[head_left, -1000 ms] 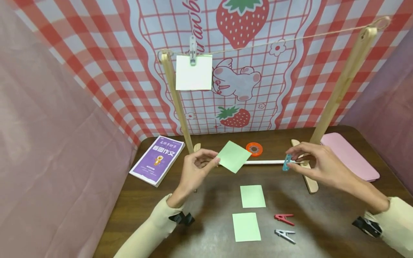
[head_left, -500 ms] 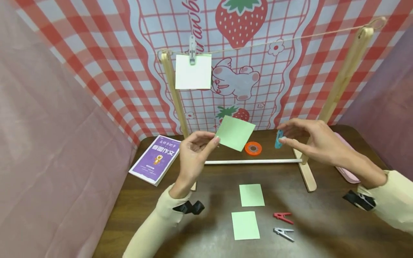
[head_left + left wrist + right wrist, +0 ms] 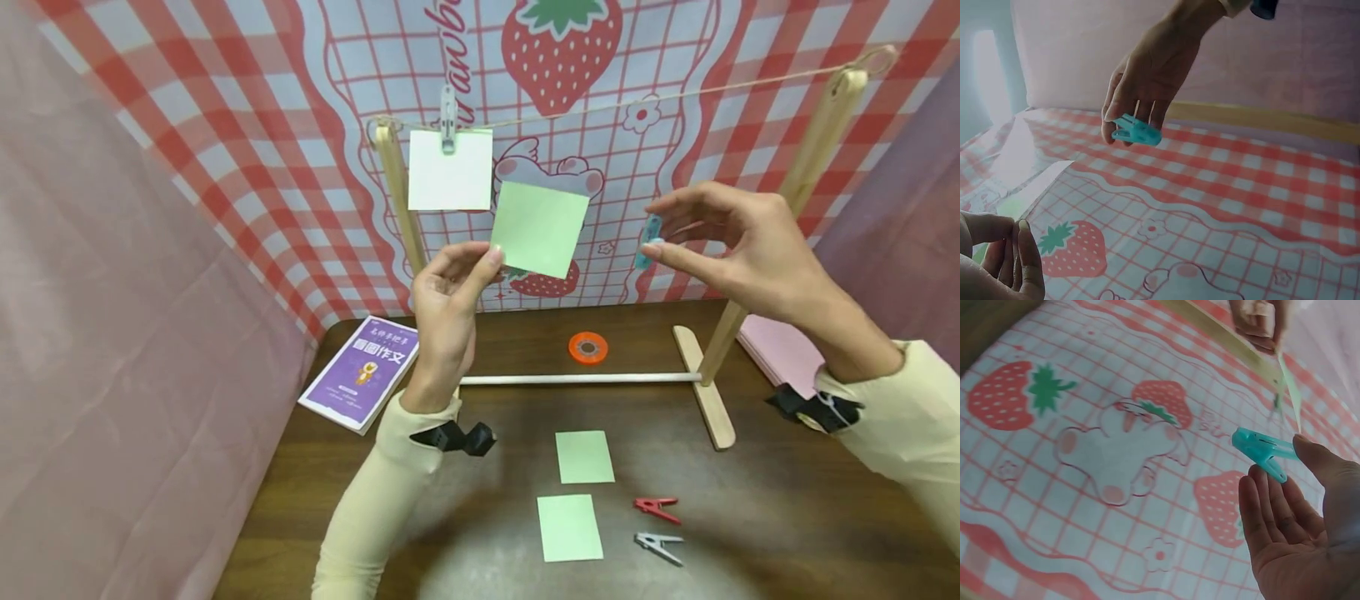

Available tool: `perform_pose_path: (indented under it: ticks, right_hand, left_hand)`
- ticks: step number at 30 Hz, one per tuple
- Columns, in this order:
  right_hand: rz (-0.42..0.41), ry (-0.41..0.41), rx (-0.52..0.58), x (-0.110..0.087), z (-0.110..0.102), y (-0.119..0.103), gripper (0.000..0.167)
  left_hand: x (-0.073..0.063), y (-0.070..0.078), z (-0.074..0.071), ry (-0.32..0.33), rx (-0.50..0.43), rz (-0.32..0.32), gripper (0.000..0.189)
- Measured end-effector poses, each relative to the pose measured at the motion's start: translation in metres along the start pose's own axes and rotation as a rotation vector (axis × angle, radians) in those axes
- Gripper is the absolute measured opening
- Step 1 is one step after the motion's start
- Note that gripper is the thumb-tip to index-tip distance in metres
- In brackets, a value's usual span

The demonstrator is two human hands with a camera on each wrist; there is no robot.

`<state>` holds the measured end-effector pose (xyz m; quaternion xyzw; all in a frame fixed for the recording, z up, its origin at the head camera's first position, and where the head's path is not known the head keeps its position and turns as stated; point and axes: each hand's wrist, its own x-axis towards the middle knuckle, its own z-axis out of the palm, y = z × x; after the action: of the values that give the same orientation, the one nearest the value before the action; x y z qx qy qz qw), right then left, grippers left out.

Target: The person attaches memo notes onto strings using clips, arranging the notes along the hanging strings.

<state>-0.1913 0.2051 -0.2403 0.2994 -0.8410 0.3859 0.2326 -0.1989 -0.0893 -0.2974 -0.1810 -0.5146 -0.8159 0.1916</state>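
Pinched by its lower left corner between thumb and fingers of the left hand (image 3: pixel 448 287), a green paper square (image 3: pixel 539 227) is held up just below the string (image 3: pixel 637 97), right of the white note (image 3: pixel 450 169) clipped there. A teal clothespin (image 3: pixel 648 240) is gripped between thumb and fingertips of the right hand (image 3: pixel 738 250), just right of the square and not touching it. Compared with half a second ago, both hands have been raised from near the orange tape roll (image 3: pixel 588 347) to string height, while two green sheets (image 3: pixel 584 457) and red and grey pins (image 3: pixel 657 508) on the near table (image 3: pixel 750 533) are unchanged.
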Motion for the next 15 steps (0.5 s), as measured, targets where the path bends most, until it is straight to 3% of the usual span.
perform_pose_path:
  ticks: [7,15]
  right_hand:
    - [0.006,0.067,0.065,0.025,-0.001,-0.014,0.031]
    - [-0.068,0.098,0.096,0.051,-0.007,-0.026,0.032]
  left_hand:
    - [0.015,0.004,0.006,0.032,-0.075,-0.033,0.020]
    - [0.027,0.006,0.010,0.060,-0.145,-0.091,0.017]
